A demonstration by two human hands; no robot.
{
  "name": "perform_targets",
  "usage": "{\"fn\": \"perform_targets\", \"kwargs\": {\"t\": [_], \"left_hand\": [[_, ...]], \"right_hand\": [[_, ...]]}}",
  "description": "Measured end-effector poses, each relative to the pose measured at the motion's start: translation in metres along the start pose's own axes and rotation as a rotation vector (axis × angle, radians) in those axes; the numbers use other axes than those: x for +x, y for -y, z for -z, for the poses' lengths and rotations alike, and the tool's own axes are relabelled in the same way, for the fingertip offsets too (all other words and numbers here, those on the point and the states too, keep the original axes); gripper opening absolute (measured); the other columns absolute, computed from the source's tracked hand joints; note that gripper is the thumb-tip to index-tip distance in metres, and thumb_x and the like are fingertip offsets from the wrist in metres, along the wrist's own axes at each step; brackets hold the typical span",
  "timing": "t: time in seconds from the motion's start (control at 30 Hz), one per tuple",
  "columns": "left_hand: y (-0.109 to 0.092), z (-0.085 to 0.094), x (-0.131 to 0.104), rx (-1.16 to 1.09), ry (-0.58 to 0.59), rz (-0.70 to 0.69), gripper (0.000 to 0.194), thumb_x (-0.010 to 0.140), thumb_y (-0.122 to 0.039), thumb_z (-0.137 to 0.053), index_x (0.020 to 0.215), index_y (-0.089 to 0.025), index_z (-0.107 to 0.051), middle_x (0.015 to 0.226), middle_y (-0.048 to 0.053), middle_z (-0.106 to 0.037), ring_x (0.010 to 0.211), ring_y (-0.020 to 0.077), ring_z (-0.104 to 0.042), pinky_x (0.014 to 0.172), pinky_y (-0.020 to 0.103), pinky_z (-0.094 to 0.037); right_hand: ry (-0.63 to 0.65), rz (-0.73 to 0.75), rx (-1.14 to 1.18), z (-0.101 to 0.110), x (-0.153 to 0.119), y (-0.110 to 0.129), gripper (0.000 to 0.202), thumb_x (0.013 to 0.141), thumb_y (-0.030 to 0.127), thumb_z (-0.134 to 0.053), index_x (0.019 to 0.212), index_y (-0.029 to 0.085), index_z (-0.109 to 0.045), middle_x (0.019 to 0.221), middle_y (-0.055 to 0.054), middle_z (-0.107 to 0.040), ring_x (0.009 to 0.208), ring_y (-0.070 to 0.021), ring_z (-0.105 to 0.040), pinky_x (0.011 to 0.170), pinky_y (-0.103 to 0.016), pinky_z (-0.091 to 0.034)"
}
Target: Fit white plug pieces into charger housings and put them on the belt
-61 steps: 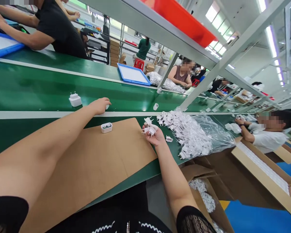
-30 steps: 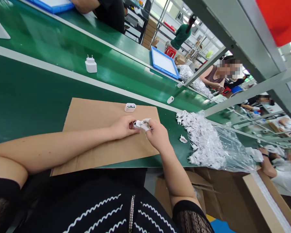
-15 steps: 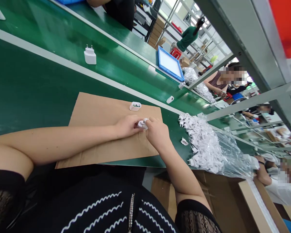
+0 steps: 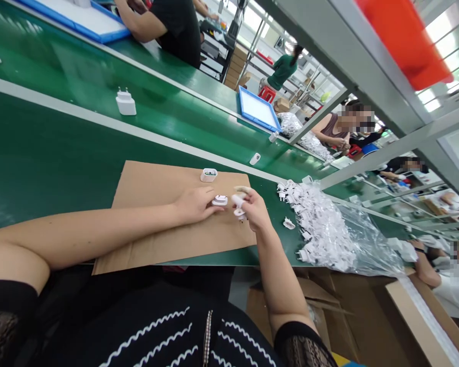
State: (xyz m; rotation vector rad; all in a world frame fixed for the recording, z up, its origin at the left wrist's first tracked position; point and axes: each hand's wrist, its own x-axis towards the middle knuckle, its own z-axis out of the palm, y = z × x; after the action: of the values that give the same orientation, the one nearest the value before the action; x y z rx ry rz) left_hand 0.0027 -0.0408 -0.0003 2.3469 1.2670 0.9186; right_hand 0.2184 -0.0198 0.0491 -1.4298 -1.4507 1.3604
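Observation:
My left hand [image 4: 197, 205] rests on a flat sheet of brown cardboard [image 4: 153, 234], its thumb and fingers closed on a small white charger housing [image 4: 219, 201]. Just to the right, my right hand [image 4: 255, 210] is raised and pinches a white plug piece [image 4: 239, 214] with metal pins pointing down. Pale coverings show on its thumb and forefinger, slightly blurred. A second white charger housing [image 4: 208, 175] stands near the cardboard's far edge, its open end showing green parts inside. A loose white plug piece [image 4: 288, 223] lies right of the cardboard.
A heap of white plug pieces [image 4: 321, 229] spills from a clear plastic bag [image 4: 371, 244] at right. Across the pale strip are a white charger [image 4: 126, 103], a small white housing [image 4: 255, 158] and a blue-rimmed tray [image 4: 258, 109]. Metal frame bars [image 4: 367, 102] slant overhead. Other people sit beyond.
My hands have come apart. The right hand has moved a little right with a plug piece, while the left keeps a housing. The camera view has shifted slightly.

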Motion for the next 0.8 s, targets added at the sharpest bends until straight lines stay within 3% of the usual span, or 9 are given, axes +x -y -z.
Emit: {"fn": "perform_targets", "kwargs": {"t": [0.13,0.23,0.37,0.43,0.5,0.6,0.7,0.77,0.8], "left_hand": [[0.008,0.031,0.017,-0.021,-0.209,-0.033,0.039,0.095,-0.059,-0.057,0.103,-0.022,-0.067,0.094,0.007,-0.070,0.081,0.0211,-0.063,0.072,0.033,-0.046],[0.039,0.054,0.059,0.115,-0.363,0.238,0.040,0.091,-0.060,-0.062,0.104,-0.022,-0.069,0.100,0.008,-0.070,0.085,0.0230,-0.064,0.071,0.034,-0.044],[0.105,0.073,0.119,0.241,-0.313,0.522,0.038,0.089,-0.054,-0.065,0.103,-0.019,-0.070,0.109,0.011,-0.069,0.099,0.0303,-0.066,0.074,0.036,-0.046],[0.134,0.080,0.137,0.286,-0.241,0.625,0.037,0.088,-0.051,-0.066,0.105,-0.018,-0.070,0.116,0.014,-0.069,0.108,0.0338,-0.065,0.079,0.036,-0.048],[0.152,0.084,0.145,0.307,-0.169,0.731,0.037,0.088,-0.048,-0.066,0.107,-0.017,-0.069,0.120,0.016,-0.069,0.114,0.0361,-0.064,0.083,0.037,-0.049],[0.160,0.087,0.145,0.293,-0.112,0.837,0.042,0.087,-0.045,-0.066,0.115,-0.014,-0.067,0.127,0.019,-0.066,0.120,0.0388,-0.061,0.091,0.041,-0.050],[0.149,0.085,0.135,0.352,-0.315,0.750,0.062,0.083,-0.043,-0.071,0.133,-0.008,-0.058,0.143,0.023,-0.053,0.132,0.0416,-0.049,0.107,0.047,-0.043],[0.135,0.083,0.124,0.359,-0.450,0.584,0.065,0.083,-0.040,-0.069,0.138,-0.009,-0.055,0.147,0.021,-0.050,0.137,0.0395,-0.044,0.114,0.048,-0.037],[0.127,0.082,0.118,0.315,-0.435,0.494,0.060,0.084,-0.040,-0.066,0.137,-0.012,-0.057,0.145,0.018,-0.053,0.135,0.0372,-0.046,0.114,0.047,-0.038]], "right_hand": [[-0.072,-0.192,0.676,0.017,0.016,-0.006,0.035,0.086,0.055,-0.068,0.086,0.022,-0.058,0.076,-0.002,-0.064,0.077,-0.0165,-0.069,0.052,-0.022,-0.055],[-0.049,-0.252,0.914,0.020,0.023,-0.007,0.033,0.095,0.052,-0.053,0.091,0.020,-0.061,0.088,-0.007,-0.069,0.100,-0.0199,-0.071,0.082,-0.032,-0.065],[0.061,-0.194,0.939,0.016,0.023,-0.010,0.013,0.087,0.027,-0.057,0.097,0.019,-0.062,0.099,-0.008,-0.072,0.113,-0.0215,-0.069,0.104,-0.042,-0.059],[0.114,-0.183,0.880,0.014,0.021,-0.013,0.015,0.082,0.019,-0.063,0.097,0.020,-0.062,0.103,-0.007,-0.073,0.112,-0.0215,-0.070,0.100,-0.038,-0.061],[0.133,-0.185,0.807,0.011,0.020,-0.017,0.018,0.080,0.019,-0.069,0.097,0.020,-0.063,0.105,-0.007,-0.074,0.106,-0.0206,-0.072,0.081,-0.028,-0.065],[0.070,-0.164,0.672,0.008,0.020,-0.021,0.021,0.081,0.025,-0.075,0.098,0.020,-0.064,0.101,-0.006,-0.076,0.078,-0.0130,-0.071,0.045,-0.014,-0.048],[-0.023,-0.167,0.599,0.007,0.021,-0.020,0.022,0.083,0.030,-0.076,0.098,0.021,-0.063,0.091,-0.002,-0.077,0.054,-0.0062,-0.057,0.034,-0.011,-0.029],[-0.015,-0.195,0.633,0.007,0.021,-0.017,0.021,0.085,0.033,-0.074,0.100,0.022,-0.063,0.090,-0.002,-0.077,0.055,-0.0070,-0.059,0.038,-0.012,-0.037],[0.014,-0.209,0.661,0.007,0.021,-0.015,0.021,0.086,0.034,-0.073,0.102,0.023,-0.063,0.093,-0.002,-0.077,0.061,-0.0085,-0.063,0.043,-0.013,-0.044]]}}
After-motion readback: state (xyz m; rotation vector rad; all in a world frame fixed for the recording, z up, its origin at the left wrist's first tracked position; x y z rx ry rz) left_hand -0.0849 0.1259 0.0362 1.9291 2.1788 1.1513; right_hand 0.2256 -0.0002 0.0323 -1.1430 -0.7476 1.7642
